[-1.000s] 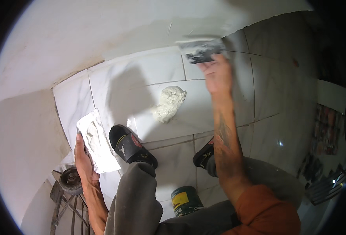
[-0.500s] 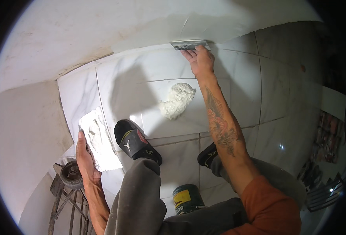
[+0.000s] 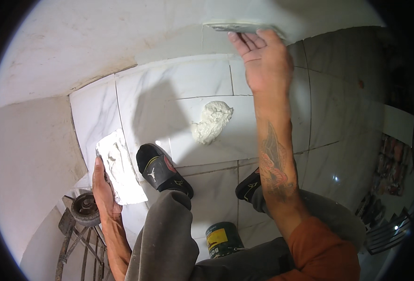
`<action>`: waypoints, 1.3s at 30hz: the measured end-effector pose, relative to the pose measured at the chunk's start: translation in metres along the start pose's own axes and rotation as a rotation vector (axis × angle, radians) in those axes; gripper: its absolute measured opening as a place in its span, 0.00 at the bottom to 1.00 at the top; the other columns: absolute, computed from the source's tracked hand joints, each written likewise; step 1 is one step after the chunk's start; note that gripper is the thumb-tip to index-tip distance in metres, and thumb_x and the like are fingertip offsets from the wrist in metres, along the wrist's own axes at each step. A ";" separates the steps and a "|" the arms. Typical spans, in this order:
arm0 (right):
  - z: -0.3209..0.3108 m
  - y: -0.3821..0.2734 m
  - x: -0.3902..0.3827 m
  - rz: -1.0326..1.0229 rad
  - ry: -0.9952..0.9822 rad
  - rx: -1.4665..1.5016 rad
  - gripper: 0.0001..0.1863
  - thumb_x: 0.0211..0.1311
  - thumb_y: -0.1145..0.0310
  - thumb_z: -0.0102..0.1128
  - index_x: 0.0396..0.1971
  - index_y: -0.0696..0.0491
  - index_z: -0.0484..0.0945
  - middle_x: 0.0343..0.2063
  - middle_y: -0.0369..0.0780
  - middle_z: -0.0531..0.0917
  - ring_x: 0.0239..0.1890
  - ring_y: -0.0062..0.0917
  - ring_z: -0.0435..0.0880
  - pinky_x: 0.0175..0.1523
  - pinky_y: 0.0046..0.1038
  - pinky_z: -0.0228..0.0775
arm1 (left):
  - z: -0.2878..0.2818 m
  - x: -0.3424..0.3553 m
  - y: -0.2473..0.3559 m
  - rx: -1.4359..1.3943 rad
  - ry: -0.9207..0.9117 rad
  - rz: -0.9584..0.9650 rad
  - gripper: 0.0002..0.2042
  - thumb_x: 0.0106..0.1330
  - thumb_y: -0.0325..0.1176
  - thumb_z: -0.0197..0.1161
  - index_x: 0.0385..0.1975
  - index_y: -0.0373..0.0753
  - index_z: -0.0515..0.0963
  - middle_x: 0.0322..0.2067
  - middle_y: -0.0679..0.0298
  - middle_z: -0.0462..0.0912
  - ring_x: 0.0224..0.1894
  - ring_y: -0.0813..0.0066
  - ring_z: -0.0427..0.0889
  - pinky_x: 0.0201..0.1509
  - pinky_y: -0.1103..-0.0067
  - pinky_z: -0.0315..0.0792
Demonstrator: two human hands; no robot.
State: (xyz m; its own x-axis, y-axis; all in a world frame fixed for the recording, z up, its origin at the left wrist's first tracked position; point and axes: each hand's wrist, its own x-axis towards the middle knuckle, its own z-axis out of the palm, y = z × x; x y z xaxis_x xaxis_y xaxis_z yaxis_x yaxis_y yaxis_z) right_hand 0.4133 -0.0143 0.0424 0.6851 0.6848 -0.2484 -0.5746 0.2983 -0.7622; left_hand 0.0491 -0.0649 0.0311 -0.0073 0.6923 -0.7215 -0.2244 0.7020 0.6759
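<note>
My right hand (image 3: 265, 58) grips a flat metal putty blade (image 3: 244, 29), its long edge against the lower part of the pale wall (image 3: 160, 28). A smooth, damp-looking grey band of filler (image 3: 183, 44) covers the wall just above the floor there. At the left, my left hand (image 3: 105, 187) is closed on the edge of a broad metal plate (image 3: 120, 168), smeared with white filler and glaring in the light. Between the hands, a lump of white filler paste (image 3: 212, 122) lies on a pale slab on the floor.
White marbled tiles (image 3: 211, 187) make up the floor. My feet in black slides (image 3: 162, 171) stand near the paste. A dark green tub (image 3: 223, 239) sits between my legs. A rusty metal frame with a wheel (image 3: 86, 209) stands at lower left; a dark rack (image 3: 389, 232) at lower right.
My right hand and its blade have moved up the wall and a little to the right. The left hand with the plate has stayed nearly still.
</note>
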 end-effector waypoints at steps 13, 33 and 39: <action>-0.068 0.032 -0.028 0.210 -0.071 0.032 0.14 0.62 0.70 0.54 0.44 0.62 0.71 0.43 0.45 0.79 0.47 0.37 0.80 0.53 0.46 0.72 | -0.002 0.001 -0.002 -0.009 -0.004 0.014 0.22 0.74 0.43 0.49 0.58 0.31 0.68 0.52 0.60 0.79 0.48 0.73 0.81 0.52 0.77 0.76; -0.116 0.131 0.045 0.391 0.158 -0.046 0.20 0.63 0.77 0.45 0.52 0.71 0.58 0.54 0.58 0.65 0.56 0.51 0.69 0.59 0.50 0.72 | -0.002 0.002 -0.004 -0.004 0.073 0.003 0.22 0.73 0.43 0.50 0.57 0.32 0.69 0.49 0.61 0.81 0.43 0.75 0.83 0.46 0.79 0.79; -0.106 0.124 0.053 0.400 0.156 -0.079 0.18 0.64 0.79 0.40 0.52 0.70 0.60 0.55 0.57 0.65 0.59 0.49 0.67 0.63 0.50 0.68 | -0.007 0.003 -0.004 -0.010 0.069 -0.003 0.22 0.73 0.43 0.49 0.57 0.32 0.69 0.49 0.61 0.80 0.44 0.75 0.83 0.47 0.79 0.79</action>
State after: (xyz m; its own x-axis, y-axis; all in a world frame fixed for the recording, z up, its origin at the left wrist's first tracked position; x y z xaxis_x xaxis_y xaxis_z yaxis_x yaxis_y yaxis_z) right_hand 0.4252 -0.0113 -0.1286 0.4783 0.6256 -0.6163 -0.7768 -0.0261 -0.6292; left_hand 0.0436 -0.0667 0.0257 -0.0741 0.6770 -0.7323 -0.2339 0.7020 0.6727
